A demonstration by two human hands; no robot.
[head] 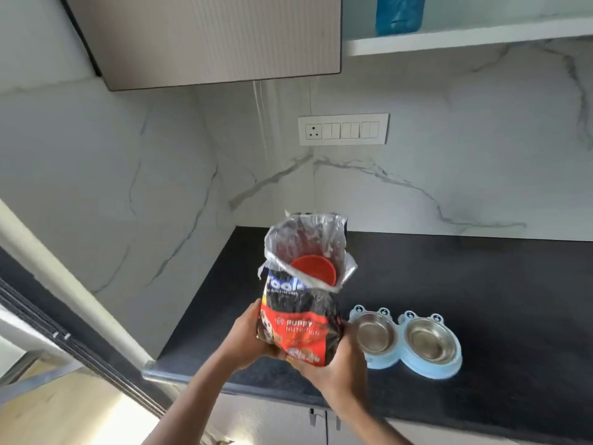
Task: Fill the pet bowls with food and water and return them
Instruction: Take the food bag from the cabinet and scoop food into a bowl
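Both hands are gripping a bag of puppy food (300,319) upright above the near edge of a dark counter (481,284). The left hand (247,337) is wrapping the bag's lower left side with curled fingers; the right hand (333,364) is cupping the base and lower right side, fingers curled behind the bag. The bag is showing crinkled glossy plastic, red and black, with a torn-open top of clear film. A round red cup (313,271) is sitting in the open mouth.

A pale blue plastic double feeder (455,364) is standing on the counter just right of the bag, near the front edge. Two round, shiny steel bowls are sitting in it: the left bowl (373,335) and the right bowl (428,343), both showing bare metal. The right hand is partly covering the feeder's left end.

The counter surface is looking matte and speckled. White marble-patterned wall panels (449,175) are rising behind it, carrying a white switch plate (343,129). A ribbed beige cabinet (205,36) is hanging at upper left, and a blue container (399,12) is standing on a white shelf (465,38) at upper right
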